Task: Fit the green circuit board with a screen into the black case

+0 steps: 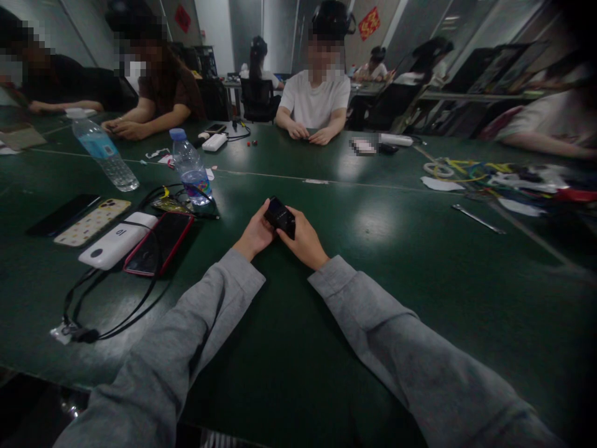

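Between my two hands is a small black device with a dark screen (280, 216), held just above the green table (261, 348). My left hand (255, 231) grips its left side, and my right hand (305, 239) wraps its lower right edge. Faint light marks show on the screen, too small to read. To the left lie a red-edged phone (161, 244), a white power bank (119, 239) and a phone in a patterned case (92, 222). A black cord (112, 330) loops around in front of them.
Two water bottles, one tilted-looking (105, 152) and one with a blue cap (191, 168), stand at the left. Tangled cables (517, 180) lie at the right, near a thin metallic strip (478, 219). Across the table sits a person in a white shirt (313, 99); others sit around.
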{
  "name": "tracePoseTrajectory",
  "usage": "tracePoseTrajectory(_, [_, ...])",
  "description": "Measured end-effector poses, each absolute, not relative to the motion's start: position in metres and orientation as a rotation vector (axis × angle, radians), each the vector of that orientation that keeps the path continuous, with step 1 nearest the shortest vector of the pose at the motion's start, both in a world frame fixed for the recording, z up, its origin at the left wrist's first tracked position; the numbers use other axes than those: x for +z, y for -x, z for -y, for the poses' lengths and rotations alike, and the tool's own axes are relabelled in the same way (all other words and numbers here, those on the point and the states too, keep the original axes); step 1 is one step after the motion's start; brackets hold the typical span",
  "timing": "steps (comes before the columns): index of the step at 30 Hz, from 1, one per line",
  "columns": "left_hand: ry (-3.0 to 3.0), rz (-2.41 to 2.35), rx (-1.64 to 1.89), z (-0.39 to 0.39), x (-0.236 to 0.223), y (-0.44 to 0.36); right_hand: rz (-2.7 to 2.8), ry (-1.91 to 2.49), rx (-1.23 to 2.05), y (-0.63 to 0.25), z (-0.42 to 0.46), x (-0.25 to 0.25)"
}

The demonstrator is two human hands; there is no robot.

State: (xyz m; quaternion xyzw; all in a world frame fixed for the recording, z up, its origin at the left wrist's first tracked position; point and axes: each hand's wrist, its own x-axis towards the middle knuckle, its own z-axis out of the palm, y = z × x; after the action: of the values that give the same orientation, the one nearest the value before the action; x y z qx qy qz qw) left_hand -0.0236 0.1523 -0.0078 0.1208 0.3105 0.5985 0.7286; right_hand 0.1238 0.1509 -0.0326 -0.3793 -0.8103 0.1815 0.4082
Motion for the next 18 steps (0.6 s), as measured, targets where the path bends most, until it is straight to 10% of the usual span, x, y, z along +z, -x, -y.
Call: tracePoseTrajectory(18, [-0.314,-0.535,1.225,-0.153,-0.014,0.034,1.583,1.066,0.370,-0.144,-0.163,-0.022])
